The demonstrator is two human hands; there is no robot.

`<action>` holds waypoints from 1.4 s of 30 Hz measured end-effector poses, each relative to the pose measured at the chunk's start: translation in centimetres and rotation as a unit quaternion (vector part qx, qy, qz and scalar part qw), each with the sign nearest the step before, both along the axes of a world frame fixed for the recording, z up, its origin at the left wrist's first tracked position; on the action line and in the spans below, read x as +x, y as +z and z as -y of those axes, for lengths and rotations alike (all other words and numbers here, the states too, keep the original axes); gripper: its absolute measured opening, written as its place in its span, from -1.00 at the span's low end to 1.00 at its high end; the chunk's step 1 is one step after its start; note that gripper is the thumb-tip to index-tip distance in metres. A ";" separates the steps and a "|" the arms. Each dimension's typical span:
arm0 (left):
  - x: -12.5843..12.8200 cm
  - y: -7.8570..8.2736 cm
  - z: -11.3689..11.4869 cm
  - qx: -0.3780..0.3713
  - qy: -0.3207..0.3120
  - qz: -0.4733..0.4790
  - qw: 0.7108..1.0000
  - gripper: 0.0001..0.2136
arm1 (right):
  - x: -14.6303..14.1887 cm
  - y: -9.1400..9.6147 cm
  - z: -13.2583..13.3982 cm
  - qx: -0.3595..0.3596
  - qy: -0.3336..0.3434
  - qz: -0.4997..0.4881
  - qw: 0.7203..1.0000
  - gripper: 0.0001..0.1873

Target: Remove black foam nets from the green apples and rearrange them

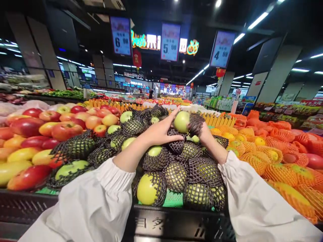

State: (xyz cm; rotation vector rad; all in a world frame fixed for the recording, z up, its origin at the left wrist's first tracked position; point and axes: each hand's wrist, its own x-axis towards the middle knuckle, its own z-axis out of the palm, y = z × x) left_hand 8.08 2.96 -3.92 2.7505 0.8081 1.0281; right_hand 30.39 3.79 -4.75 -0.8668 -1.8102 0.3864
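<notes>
A bare-topped green apple [181,121] is between my hands above the pile, with a black foam net [195,124] bunched at its right side. My right hand [204,130] grips the apple from the right; the net covers most of its fingers. My left hand [164,128] is at the apple's left, thumb stretched out below and fingers spread above; whether it touches the apple I cannot tell. Under my hands lie several netted green apples [176,175], some partly bare, in a black crate [151,220] with a green liner [173,199].
Red and yellow fruit [60,130] is heaped on the left. On the right are fruits in orange nets [267,156] and red nets [285,134]. A low orange picket fence [222,119] runs behind the pile. Price signs [170,42] hang overhead.
</notes>
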 end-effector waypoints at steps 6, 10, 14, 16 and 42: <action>0.5 0.2 0.2 0.033 -0.038 0.013 0.999 -0.29 | -0.7 -0.3 1.6 -0.031 0.114 0.026 0.993 -0.32; 1.1 0.0 0.2 0.029 -0.004 0.020 0.999 -0.26 | -0.8 -0.1 1.9 0.035 0.077 0.108 0.991 -0.35; 1.6 -0.1 0.0 0.032 0.003 0.003 0.999 -0.21 | -1.1 0.2 2.1 0.092 0.014 0.173 0.981 -0.41; 1.5 -0.2 0.0 0.040 -0.017 -0.002 0.999 -0.24 | -1.0 0.2 2.1 0.096 0.000 0.179 0.979 -0.42; 2.1 -0.1 0.6 0.030 -0.105 0.070 0.992 -0.56 | 0.8 -0.7 0.7 0.261 -0.077 0.255 0.928 -0.44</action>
